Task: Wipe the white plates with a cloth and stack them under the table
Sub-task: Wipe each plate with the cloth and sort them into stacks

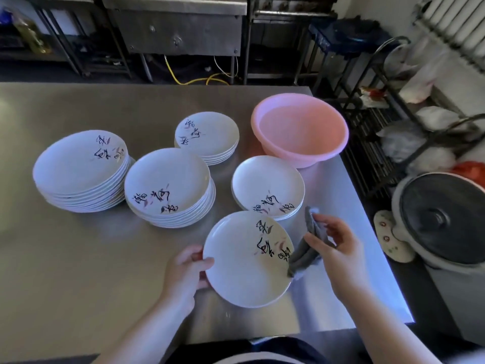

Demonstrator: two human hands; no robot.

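Observation:
A white plate point(241, 269) with black brush writing is held just above the steel table point(78, 271) near its front edge. My left hand point(186, 271) grips its left rim, thumb on top. My right hand point(333, 245) holds a folded grey cloth point(305, 249) whose lower end touches the plate's right rim. Several stacks of matching white plates stand behind: a tall stack point(78, 172) at the left, another point(168, 187) in the middle, a low stack point(207, 137) further back and a low one point(267, 187) just beyond the held plate.
A pink plastic basin point(301, 153) stands at the table's back right. Right of the table are a large lidded pot point(443, 219) and a wire rack point(380, 106) with bags. Steel kitchen units line the far wall.

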